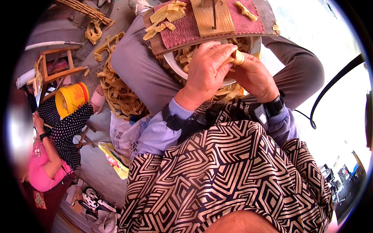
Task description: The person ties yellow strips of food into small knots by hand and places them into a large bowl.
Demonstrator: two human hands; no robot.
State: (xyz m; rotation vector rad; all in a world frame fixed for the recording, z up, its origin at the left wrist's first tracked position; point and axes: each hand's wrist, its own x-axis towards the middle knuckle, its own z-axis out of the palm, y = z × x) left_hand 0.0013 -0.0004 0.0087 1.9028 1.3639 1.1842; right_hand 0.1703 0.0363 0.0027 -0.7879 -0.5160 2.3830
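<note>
A pale yellow, flat strip [239, 58], wound into a small knot-like bundle, is pinched between my two hands above a white basin [175, 70]. My left hand [206, 70] closes its fingers on the bundle's near side, and my right hand [254, 77] grips it from the right. Several similar folded pieces [184, 56] fill the basin. Across my knees, over the basin's far part, rests a wooden board [157, 46] with a red cloth [175, 37]. A wooden block [213, 17] with an upright metal spike [214, 15] sits on it. Loose strips [167, 13] lie at its left, and a knotted piece [246, 11] at its right.
A heap of long strips [116, 89] lies on the floor by my left leg, beside a plastic bag [124, 134]. Farther left, another person in a pink top [44, 163] sits with a yellow bucket [72, 100]. A wooden stool [58, 73] stands behind the bucket.
</note>
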